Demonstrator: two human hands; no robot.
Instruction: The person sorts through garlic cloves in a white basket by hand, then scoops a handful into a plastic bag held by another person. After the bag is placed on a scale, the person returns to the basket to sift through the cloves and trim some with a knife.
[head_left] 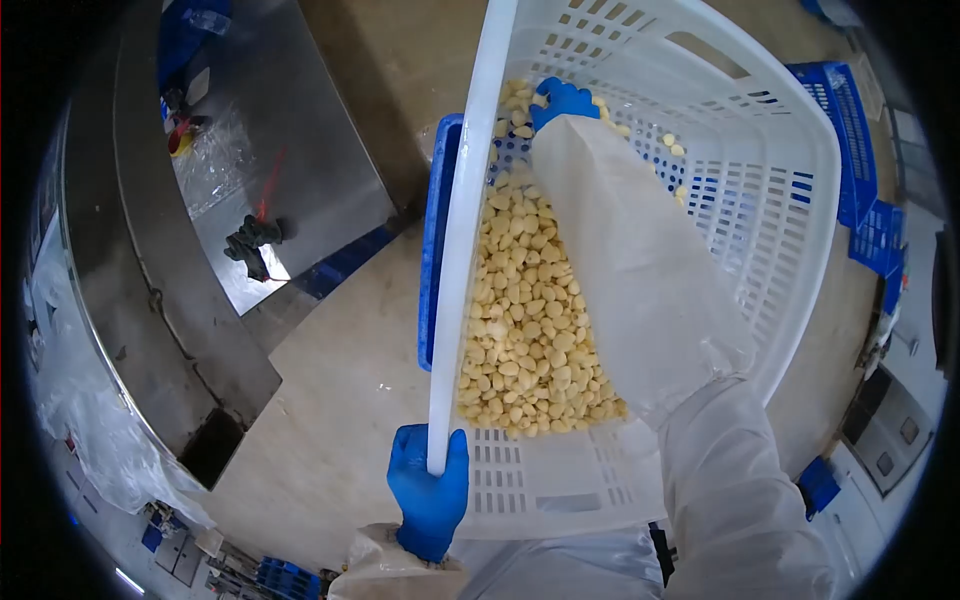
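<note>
A large white slatted plastic basket [790,200] stands tilted before me. Inside it lies a heap of small, pale yellow, rounded pieces [530,320] that look like peeled garlic cloves. My left hand [430,485], in a blue glove, is closed around the near end of the basket's left rim. My right hand [565,102], also gloved in blue, reaches to the far end of the basket, among scattered pale pieces. Its thumb and fingers are apart, though my white sleeve [640,250] hides part of the heap and the basket wall.
A blue crate [440,240] sits under the basket, showing along its left side. To the left is a metal table [300,110] with dark gloves [253,245] and clear plastic film [215,160]. Blue crates [850,140] stand at the right.
</note>
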